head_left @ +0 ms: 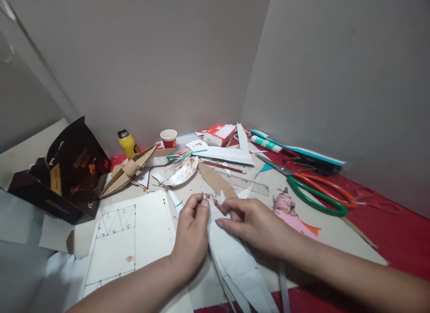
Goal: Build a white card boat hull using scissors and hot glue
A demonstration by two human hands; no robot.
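Note:
Both hands hold a long white folded paper piece (pixel 231 259) whose narrow, pointed end is up and whose wider strips hang toward me. My left hand (pixel 195 228) pinches its left edge near the tip, thumb on top. On the other side my right hand (pixel 247 221) grips the same paper between thumb and bent fingers. Beyond the tip lies a brown cardboard piece (pixel 217 180). A white sheet with a pencilled zigzag drawing (pixel 151 245) is left of my left hand. Close to my right wrist rests a pink wrapped object (pixel 290 214).
Large scissors (pixel 316 196) with green and orange handles lie at the right. Farther back are a pencil (pixel 225 166), a clear ruler (pixel 248 185), a paper cup (pixel 168 138), a yellow bottle (pixel 127 143) and a folded cardboard shape (pixel 131 169). A dark box (pixel 74 178) stands left. Grey walls close the back.

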